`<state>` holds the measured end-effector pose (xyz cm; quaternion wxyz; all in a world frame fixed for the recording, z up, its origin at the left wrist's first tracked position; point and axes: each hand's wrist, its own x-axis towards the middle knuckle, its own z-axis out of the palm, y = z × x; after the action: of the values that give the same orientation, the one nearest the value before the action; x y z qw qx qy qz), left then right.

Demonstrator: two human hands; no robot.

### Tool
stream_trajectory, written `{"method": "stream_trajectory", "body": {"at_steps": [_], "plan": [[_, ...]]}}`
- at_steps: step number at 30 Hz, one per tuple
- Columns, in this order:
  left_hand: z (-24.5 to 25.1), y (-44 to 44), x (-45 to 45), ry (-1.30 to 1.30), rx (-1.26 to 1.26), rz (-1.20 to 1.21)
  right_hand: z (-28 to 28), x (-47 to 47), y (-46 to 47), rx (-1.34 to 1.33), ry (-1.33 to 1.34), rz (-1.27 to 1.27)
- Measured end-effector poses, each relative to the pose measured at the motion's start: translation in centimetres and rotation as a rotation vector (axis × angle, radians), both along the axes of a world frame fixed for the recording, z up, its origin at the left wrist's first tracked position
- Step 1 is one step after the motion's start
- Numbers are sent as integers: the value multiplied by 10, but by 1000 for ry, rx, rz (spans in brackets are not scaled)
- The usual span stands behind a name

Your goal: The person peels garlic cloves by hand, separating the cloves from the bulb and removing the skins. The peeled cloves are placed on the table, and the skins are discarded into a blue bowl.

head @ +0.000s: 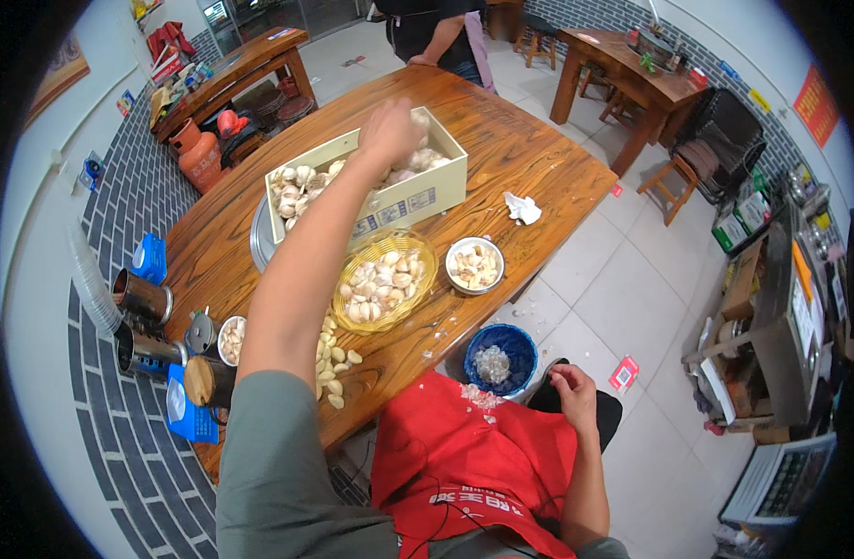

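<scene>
My left hand [391, 131] reaches over the far end of a cream-coloured box [449, 183] of garlic bulbs [303, 176]. It is blurred, and its fingertips are hidden, so its grip is unclear. My right hand [574, 393] hovers by my right knee with thumb and fingers curled close together; anything between them is too small to make out. A yellow woven basket [432, 269] before me holds unpeeled garlic cloves [385, 283]. To its right stands a white bowl [500, 271] of pale garlic pieces [474, 265]. Peeled cloves [335, 370] lie loose beside my left forearm.
Garlic skins [480, 397] lie on my red apron [469, 440]. A blue bin [474, 348] with a liner stands below the wooden table's [539, 147] edge. Crumpled tissue [523, 208] lies at right. Metal canisters [144, 293] line the left side. A person [437, 35] stands across the table.
</scene>
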<state>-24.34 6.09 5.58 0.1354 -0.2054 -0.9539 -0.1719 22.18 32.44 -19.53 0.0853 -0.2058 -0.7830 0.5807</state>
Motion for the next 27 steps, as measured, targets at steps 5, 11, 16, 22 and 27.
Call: {"method": "stream_trajectory", "body": {"at_steps": [5, 11, 16, 22, 27], "plan": [[-33, 3, -45, -5, -33, 17, 2, 0, 0, 21, -23, 16], [-41, 11, -46, 59, -26, 0, -10, 0, 0, -18, -33, 13], [-39, -2, -44, 74, 29, -70, -9, -8, -10, -40, -13, 46], [-12, -12, -32, -125, -5, -380, -7, -6, -14, -2, -39, 63], [-5, -42, -27, -251, 191, -413, 2, -6, -21, 20, -32, 77]]}}
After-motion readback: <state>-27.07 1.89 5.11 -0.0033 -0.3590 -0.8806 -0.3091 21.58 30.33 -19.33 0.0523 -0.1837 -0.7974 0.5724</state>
